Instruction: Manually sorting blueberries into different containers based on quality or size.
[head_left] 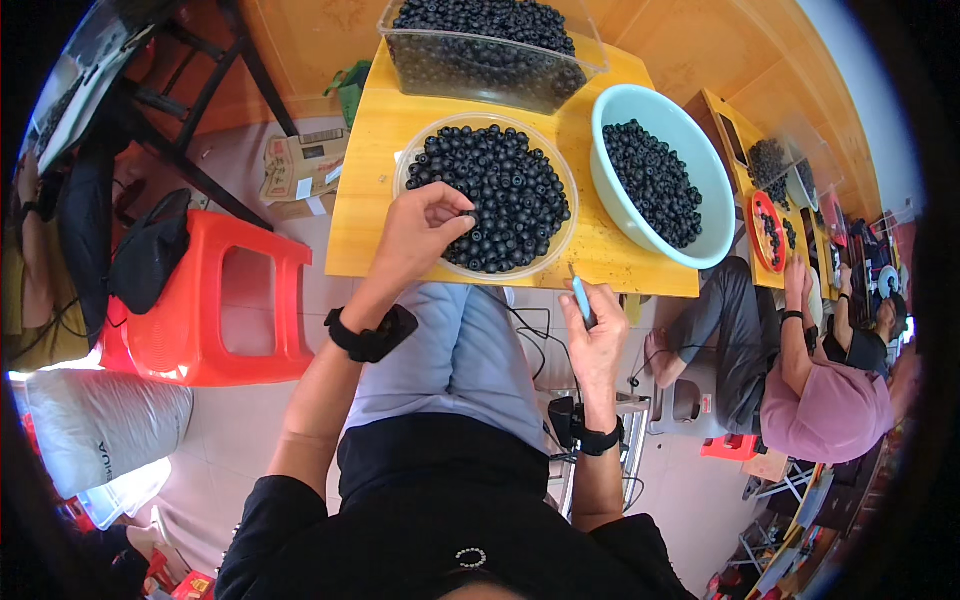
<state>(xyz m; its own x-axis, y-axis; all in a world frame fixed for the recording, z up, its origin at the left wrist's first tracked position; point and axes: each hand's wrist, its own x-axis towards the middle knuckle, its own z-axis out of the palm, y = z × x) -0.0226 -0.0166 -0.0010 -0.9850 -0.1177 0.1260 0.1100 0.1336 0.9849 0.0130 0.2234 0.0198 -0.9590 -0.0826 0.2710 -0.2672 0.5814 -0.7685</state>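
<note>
Round black beads (510, 190) with holes fill a shallow clear round tray (568, 230) near the table's front edge. Over its left side my left hand (425, 230) is closed in a pinch, with what looks like a single black bead between thumb and forefinger. My right hand (598, 335) is wrapped round a slim light blue tool (581, 298) with a thin tip. It is just off the table's front edge, right of the tray; the tool's exact kind does not show. A pale blue basin (715, 190) on the right contains more black beads.
At the back of the yellow table (365, 220) stands a clear rectangular bin (480, 75) of black beads. A red stool (200, 300) is on the left, with flattened cardboard (300, 165) behind it. To the right, a person in pink (825, 405) sits at another table.
</note>
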